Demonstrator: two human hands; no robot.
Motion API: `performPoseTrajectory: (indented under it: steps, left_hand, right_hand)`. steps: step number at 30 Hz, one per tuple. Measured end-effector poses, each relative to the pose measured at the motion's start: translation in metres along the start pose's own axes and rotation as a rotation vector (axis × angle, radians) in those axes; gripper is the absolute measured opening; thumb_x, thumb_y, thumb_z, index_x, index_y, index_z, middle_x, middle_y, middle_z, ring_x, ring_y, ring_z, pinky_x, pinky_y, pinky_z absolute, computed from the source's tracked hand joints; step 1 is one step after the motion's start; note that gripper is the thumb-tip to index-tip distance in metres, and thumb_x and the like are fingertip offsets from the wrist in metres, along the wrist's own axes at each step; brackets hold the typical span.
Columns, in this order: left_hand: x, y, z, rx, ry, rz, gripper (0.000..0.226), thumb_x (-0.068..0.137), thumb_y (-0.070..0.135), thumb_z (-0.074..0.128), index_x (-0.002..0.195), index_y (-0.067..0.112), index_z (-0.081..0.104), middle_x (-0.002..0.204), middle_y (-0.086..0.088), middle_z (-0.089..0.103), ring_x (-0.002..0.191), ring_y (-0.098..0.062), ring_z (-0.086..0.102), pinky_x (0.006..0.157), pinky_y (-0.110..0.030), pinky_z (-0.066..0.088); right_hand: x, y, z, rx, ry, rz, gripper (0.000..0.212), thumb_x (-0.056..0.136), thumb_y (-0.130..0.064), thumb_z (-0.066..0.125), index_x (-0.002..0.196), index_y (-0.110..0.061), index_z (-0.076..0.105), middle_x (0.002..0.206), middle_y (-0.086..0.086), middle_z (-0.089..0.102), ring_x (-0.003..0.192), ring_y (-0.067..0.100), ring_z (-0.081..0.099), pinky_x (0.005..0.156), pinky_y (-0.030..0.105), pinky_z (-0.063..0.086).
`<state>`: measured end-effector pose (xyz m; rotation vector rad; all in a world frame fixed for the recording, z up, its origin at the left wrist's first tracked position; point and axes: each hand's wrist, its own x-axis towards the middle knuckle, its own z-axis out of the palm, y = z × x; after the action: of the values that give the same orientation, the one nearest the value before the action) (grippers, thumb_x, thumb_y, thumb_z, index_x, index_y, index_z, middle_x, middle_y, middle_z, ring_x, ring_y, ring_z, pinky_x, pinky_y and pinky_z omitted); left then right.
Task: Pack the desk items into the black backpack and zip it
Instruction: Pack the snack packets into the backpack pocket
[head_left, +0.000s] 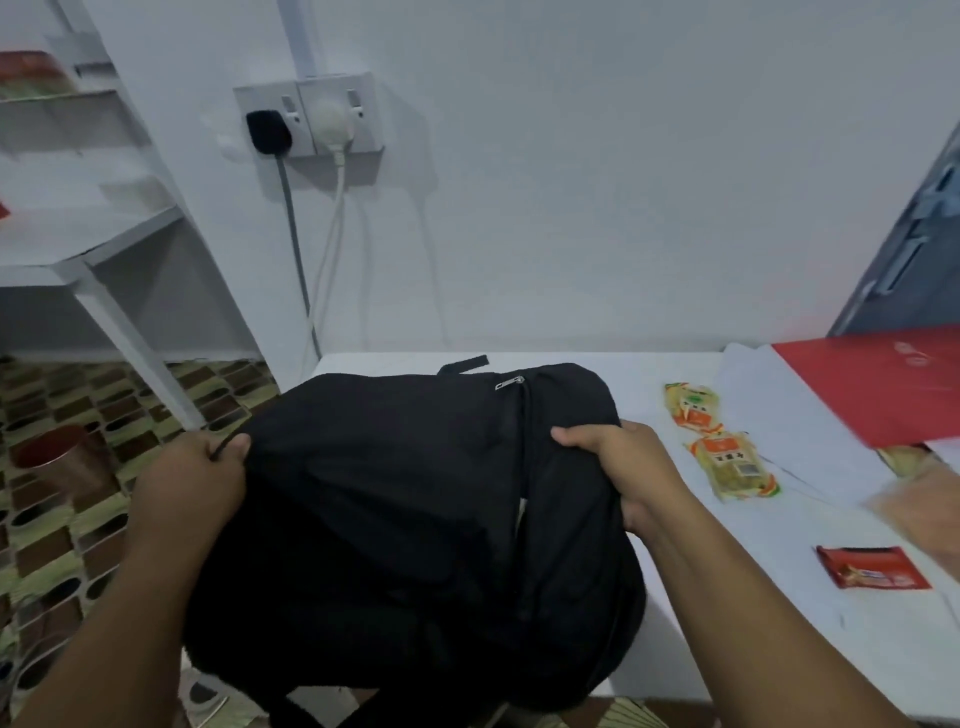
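Both my hands, left hand (200, 475) and right hand (618, 470), grip the black backpack (415, 519) overhanging the desk (753, 545); releasing could let it slide off

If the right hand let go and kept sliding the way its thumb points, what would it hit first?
The right hand points left across the black backpack, so it would probably brush along the fabric and then reach the left hand gripping the opposite edge.
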<state>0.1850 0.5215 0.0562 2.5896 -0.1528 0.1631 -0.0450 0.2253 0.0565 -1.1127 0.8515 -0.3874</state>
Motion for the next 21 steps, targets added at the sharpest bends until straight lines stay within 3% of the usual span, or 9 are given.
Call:
performPoseTrajectory:
  steps: [6, 9, 13, 16, 18, 21]
  left_hand:
    - [-0.015, 0.053, 0.027, -0.126, 0.03, 0.077, 0.044, 0.1, 0.036, 0.054, 0.066, 0.008, 0.054, 0.066, -0.013, 0.056, 0.067, -0.034, 0.052, 0.061, -0.038, 0.035]
    - [-0.034, 0.082, 0.059, -0.183, 0.0, 0.086, 0.044, 0.1, 0.034, 0.054, 0.066, 0.007, 0.052, 0.067, -0.011, 0.054, 0.073, -0.034, 0.051, 0.068, -0.04, 0.038]
    - [-0.069, 0.096, 0.094, -0.194, -0.076, 0.017, 0.036, 0.102, 0.034, 0.051, 0.076, 0.009, 0.051, 0.076, -0.013, 0.058, 0.08, -0.036, 0.053, 0.075, -0.045, 0.043]
    - [-0.082, 0.113, 0.098, -0.091, 0.009, -0.013, 0.017, 0.096, 0.029, 0.061, 0.099, 0.014, 0.054, 0.103, -0.016, 0.062, 0.104, -0.042, 0.051, 0.094, -0.057, 0.039]
    - [-0.092, 0.14, 0.1, -0.101, 0.088, 0.094, 0.03, 0.088, 0.026, 0.07, 0.113, 0.016, 0.057, 0.117, -0.013, 0.061, 0.116, -0.043, 0.05, 0.098, -0.058, 0.036]
    - [-0.129, 0.191, 0.117, -0.323, 0.035, 0.481, 0.018, 0.083, 0.032, 0.07, 0.093, 0.018, 0.065, 0.095, -0.001, 0.067, 0.094, -0.029, 0.062, 0.089, -0.045, 0.047]
  right_hand:
    - [0.004, -0.031, -0.071, 0.148, 0.001, 0.012, 0.027, 0.078, -0.004, 0.076, 0.104, 0.002, 0.074, 0.098, 0.02, 0.076, 0.088, 0.036, 0.074, 0.062, 0.037, 0.061]
    - [0.019, -0.024, -0.104, 0.164, 0.037, 0.058, 0.033, 0.077, -0.005, 0.077, 0.108, 0.004, 0.072, 0.1, 0.023, 0.075, 0.09, 0.038, 0.074, 0.066, 0.041, 0.062]
    - [0.034, 0.003, -0.138, 0.07, 0.091, 0.072, 0.031, 0.076, -0.005, 0.081, 0.105, -0.002, 0.073, 0.095, 0.016, 0.077, 0.086, 0.033, 0.075, 0.068, 0.038, 0.061]
    - [0.036, 0.013, -0.154, -0.105, 0.049, -0.035, 0.029, 0.078, -0.015, 0.083, 0.105, -0.017, 0.074, 0.099, 0.0, 0.078, 0.09, 0.02, 0.075, 0.074, 0.032, 0.058]
    - [0.039, 0.012, -0.164, -0.227, 0.032, -0.105, 0.025, 0.081, -0.029, 0.082, 0.104, -0.026, 0.073, 0.1, -0.008, 0.077, 0.091, 0.012, 0.073, 0.077, 0.029, 0.057]
    - [0.051, 0.008, -0.179, -0.404, 0.1, -0.173, 0.039, 0.091, -0.059, 0.057, 0.098, -0.025, 0.072, 0.095, -0.007, 0.073, 0.089, 0.012, 0.069, 0.082, 0.034, 0.054]
